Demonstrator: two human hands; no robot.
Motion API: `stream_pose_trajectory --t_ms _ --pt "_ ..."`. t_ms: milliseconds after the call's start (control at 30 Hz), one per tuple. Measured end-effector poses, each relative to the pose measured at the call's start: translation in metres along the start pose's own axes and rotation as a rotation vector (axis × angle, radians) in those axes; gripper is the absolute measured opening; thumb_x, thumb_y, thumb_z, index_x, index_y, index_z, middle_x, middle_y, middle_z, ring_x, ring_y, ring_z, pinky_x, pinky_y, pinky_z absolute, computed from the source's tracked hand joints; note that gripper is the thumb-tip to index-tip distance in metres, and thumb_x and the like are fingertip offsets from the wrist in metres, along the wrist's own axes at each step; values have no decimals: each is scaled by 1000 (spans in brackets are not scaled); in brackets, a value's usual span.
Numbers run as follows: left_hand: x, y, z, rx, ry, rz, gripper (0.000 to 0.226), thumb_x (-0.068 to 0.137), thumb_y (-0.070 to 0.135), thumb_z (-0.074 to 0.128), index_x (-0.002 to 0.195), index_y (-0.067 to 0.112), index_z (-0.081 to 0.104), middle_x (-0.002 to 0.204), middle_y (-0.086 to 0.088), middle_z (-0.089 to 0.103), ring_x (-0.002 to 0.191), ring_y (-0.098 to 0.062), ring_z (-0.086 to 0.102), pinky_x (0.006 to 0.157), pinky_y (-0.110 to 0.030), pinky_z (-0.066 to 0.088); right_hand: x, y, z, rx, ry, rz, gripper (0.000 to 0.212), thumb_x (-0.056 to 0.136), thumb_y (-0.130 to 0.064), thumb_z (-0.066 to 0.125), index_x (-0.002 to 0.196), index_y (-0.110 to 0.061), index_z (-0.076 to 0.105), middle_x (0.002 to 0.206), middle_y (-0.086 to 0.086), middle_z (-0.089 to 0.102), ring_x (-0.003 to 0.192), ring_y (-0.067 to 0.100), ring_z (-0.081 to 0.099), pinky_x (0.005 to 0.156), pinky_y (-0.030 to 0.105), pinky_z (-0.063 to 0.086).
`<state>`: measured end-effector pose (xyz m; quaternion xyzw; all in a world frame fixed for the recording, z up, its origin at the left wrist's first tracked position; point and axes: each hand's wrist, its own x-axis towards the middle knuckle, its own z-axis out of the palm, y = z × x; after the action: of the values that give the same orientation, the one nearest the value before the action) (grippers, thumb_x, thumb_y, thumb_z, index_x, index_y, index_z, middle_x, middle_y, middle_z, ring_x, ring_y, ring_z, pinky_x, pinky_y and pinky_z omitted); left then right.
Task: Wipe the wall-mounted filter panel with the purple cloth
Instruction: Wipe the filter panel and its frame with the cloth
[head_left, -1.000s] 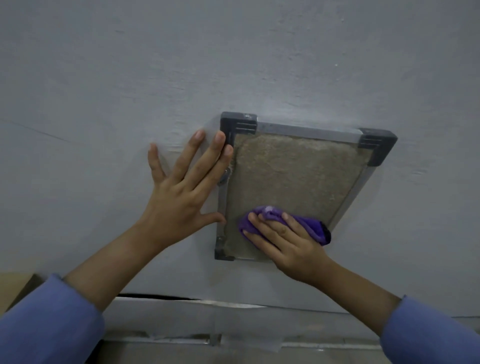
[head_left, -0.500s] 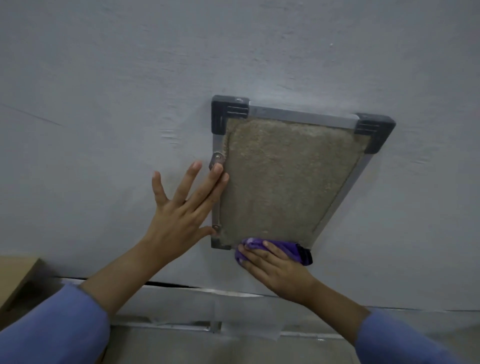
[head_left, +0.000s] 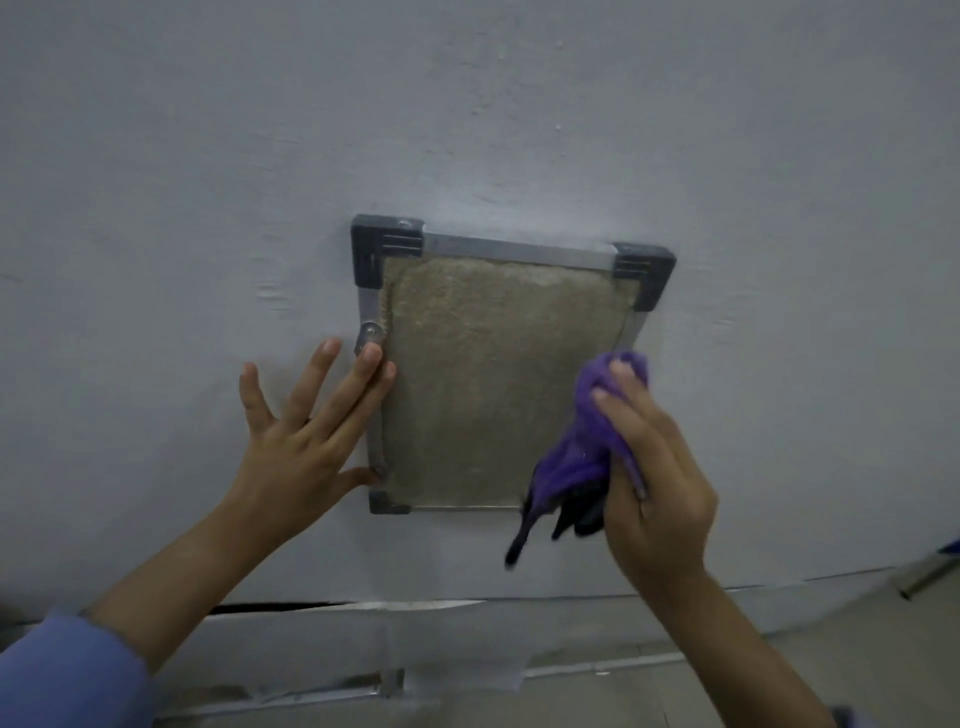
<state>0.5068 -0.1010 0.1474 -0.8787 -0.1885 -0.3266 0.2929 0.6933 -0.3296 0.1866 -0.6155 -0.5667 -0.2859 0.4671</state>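
Moved from the panel's lower edge, the right hand clutches the cloth at centre right; left hand, splayed, braces the frame. Wiping continues; next, another pass.

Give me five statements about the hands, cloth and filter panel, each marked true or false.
1. The right hand grips the cloth. True.
2. The left hand holds a second cloth. False: it is empty, spread flat against the wall beside the panel.
3. The cloth is green. False: it is purple.
4. The panel's upper corners have dark caps. True.
5. The cloth sits at the panel's upper left corner. False: it is at the lower right, part hanging below the frame.
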Motion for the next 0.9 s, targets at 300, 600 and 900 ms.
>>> stream_pose_trajectory --t_ms 300,600,900 --pt "-2 -2 5 32 43 22 98 74 62 45 153 16 9 160 -3 -1 146 -30 4 105 -67 -2 50 44 28 -413 -30 -389 38 91 -19 61 128 -11 56 138 20 42 134 36 35 114 50 23" --pt "0 0 2 3 23 13 122 61 59 76 153 15 7 160 -2 -6 147 -28 -3 107 -62 -10 -17 71 59 -337 -82 -427 36 94 -18 53 130 -15 51 134 12 47 133 25 41 114 40 24" --pt "0 3 -2 34 -26 -6 132 55 55 82 153 16 4 160 -3 -9 146 -28 -4 103 -66 0 -93 98 79 -347 -269 -466 41 97 -5 38 135 -16 49 142 3 42 123 18 50 114 34 24"
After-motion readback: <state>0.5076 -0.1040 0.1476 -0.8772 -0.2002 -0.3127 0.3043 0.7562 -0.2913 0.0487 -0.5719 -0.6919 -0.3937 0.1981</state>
